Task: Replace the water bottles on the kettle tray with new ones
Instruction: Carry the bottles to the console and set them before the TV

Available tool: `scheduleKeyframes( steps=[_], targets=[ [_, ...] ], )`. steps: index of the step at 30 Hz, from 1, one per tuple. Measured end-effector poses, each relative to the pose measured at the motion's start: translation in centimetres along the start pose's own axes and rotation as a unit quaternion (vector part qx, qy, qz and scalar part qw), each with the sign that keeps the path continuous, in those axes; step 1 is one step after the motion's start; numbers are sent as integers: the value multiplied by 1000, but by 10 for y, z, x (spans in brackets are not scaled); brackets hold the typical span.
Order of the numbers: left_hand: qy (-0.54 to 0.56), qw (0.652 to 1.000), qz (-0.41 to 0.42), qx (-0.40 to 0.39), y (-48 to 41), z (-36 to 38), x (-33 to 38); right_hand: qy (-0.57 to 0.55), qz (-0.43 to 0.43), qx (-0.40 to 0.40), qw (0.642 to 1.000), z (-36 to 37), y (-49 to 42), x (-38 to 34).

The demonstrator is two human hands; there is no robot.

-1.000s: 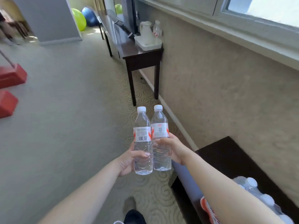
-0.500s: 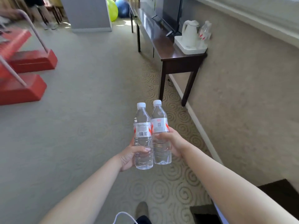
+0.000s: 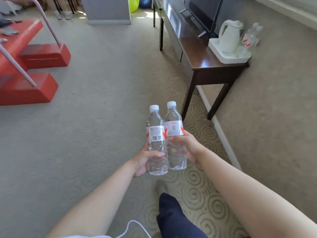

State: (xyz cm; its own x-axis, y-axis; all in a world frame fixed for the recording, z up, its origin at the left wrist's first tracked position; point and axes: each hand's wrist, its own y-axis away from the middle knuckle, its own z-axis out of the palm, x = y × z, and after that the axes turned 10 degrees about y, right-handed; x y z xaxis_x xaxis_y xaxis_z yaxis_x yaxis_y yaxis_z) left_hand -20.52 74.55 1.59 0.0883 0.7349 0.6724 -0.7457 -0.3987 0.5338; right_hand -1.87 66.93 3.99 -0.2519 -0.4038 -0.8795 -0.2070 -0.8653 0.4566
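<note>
At picture centre, two full water bottles stand upright, sides touching: the left bottle (image 3: 156, 143) wrapped in the left hand (image 3: 143, 162), the right bottle (image 3: 175, 138) clasped by the right hand (image 3: 189, 146). At two o'clock, well apart, the kettle tray (image 3: 229, 54) on the dark table (image 3: 199, 54) carries a white kettle (image 3: 229, 37) and old bottles (image 3: 251, 36).

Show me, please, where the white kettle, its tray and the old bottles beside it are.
white kettle (image 3: 229, 37), head view, on its body.
tray (image 3: 228, 58), head view, on its front rim.
old bottles (image 3: 251, 37), head view, on the clear crumpled plastic behind the kettle.
</note>
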Motion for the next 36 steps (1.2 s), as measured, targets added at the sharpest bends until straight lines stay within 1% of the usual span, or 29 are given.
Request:
scheduleKeyframes(
  steps=[7, 10, 13, 17, 23, 27, 32, 36],
  targets=[
    [8, 1000, 9, 13, -73, -15, 64, 23, 2, -22, 999, -23, -94, -44],
    [13, 1000, 21, 12, -113, -18, 104, 25, 7, -33, 999, -36, -139, -78],
    [13, 999, 29, 12, -151, -21, 146, 40, 3, -29, 999, -48, -181, -112],
    [3, 999, 43, 21, -193, -25, 195, 30, -9, -26, 999, -61, -230, -149],
    [-2, 999, 39, 4, -246, -31, 254, 25, -4, 4, 1000, -79, -287, -182],
    [1, 1000, 24, -4, -289, -42, 287, -12, -3, 4, 1000, -89, -330, -200],
    [-22, 999, -11, -30, -354, -66, 335, -6, 1, 46, 999, -103, -398, -222],
    [-43, 996, -44, -63, -412, -85, 389, -15, 12, 86, 996, -112, -451, -252]
  ],
)
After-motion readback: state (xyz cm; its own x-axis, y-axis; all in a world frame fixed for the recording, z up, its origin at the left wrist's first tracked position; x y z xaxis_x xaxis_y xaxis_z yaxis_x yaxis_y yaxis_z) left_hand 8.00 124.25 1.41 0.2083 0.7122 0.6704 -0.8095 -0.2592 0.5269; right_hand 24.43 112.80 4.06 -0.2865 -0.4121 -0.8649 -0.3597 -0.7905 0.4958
